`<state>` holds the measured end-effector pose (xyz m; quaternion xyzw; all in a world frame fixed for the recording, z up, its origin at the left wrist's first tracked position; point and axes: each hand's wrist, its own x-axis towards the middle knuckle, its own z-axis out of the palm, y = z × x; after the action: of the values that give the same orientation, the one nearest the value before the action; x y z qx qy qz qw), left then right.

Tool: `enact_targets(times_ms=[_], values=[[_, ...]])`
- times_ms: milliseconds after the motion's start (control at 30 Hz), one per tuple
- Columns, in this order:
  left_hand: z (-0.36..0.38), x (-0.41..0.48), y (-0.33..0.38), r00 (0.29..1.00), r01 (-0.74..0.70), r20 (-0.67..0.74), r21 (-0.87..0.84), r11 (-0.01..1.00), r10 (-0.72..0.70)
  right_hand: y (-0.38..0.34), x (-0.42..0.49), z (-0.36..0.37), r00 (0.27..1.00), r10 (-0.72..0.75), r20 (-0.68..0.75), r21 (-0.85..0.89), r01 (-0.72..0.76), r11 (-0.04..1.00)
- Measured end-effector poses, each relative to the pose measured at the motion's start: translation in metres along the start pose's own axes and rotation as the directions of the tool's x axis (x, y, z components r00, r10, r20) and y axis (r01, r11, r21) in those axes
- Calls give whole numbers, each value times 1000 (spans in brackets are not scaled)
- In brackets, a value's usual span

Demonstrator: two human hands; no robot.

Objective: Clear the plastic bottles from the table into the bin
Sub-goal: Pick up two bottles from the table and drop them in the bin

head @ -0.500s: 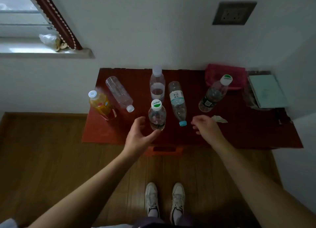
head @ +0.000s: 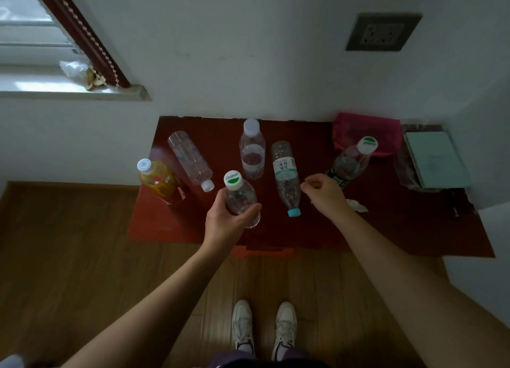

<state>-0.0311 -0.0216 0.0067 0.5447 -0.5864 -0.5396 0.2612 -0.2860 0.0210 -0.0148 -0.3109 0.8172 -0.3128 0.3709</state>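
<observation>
Several plastic bottles are spread over a dark red table [head: 386, 229]. My left hand [head: 226, 221] grips an upright clear bottle with a green-and-white cap [head: 238, 194] near the front edge. My right hand [head: 324, 192] hovers with loosely curled fingers and holds nothing, between a lying bottle with a teal cap [head: 287, 177] and a tilted green-capped bottle [head: 350, 162]. A white-capped bottle [head: 251, 149] stands at the back. A clear bottle [head: 190, 159] lies at the left beside an orange drink bottle [head: 161, 181]. No bin is clearly in view.
A pink pouch [head: 367, 131] and a pale green book [head: 434, 158] lie at the table's back right. A crumpled scrap of paper [head: 357, 205] sits near my right wrist. An orange object [head: 262, 253] pokes out under the front edge. My shoes [head: 263, 329] stand on the wooden floor.
My left hand has closed round the green-and-white-capped bottle. My right hand has moved further over the table, toward the tilted green-capped bottle.
</observation>
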Motion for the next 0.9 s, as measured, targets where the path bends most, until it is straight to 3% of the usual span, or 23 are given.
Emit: enact_targets(times_ms=[167, 267, 333, 433, 533, 600, 667, 733, 833, 900], values=[[-20, -7, -2, 999, -2, -37, -12, 1000, 2, 0, 16, 19, 984, 153, 89, -4, -153, 988], [-33, -8, -6, 997, -15, -80, 3, 1000, 15, 3, 13, 33, 980, 140, 141, 16, -144, 989], [-41, -9, -9, 996, -8, -94, 10, 1000, 9, 2, 7, 38, 984, 55, 167, -32, -50, 998], [-50, -7, -13, 994, 4, -113, 21, 1000, -1, -4, 11, 33, 972, -209, 109, -157, 225, 962], [-53, -4, -18, 992, 8, -124, 18, 1000, -5, -18, 28, 26, 873, -460, 160, -259, 487, 834], [-53, -3, -21, 991, 5, -134, 13, 1000, -4, -30, 40, 27, 799, -548, 248, -361, 601, 713], [-53, -4, -23, 989, 5, -146, 9, 1000, -4, -38, 49, 30, 731, -584, 353, -456, 679, 575], [-54, -6, -23, 990, 6, -142, -11, 1000, -7, -40, 55, 35, 714, -548, 436, -527, 696, 488], [-56, -10, -23, 988, 8, -154, -46, 999, -15, -30, 56, 39, 761, -441, 475, -635, 644, 427], [-58, -13, -23, 989, 10, -149, -48, 999, -17, -20, 52, 39, 807, -390, 442, -662, 588, 465]])
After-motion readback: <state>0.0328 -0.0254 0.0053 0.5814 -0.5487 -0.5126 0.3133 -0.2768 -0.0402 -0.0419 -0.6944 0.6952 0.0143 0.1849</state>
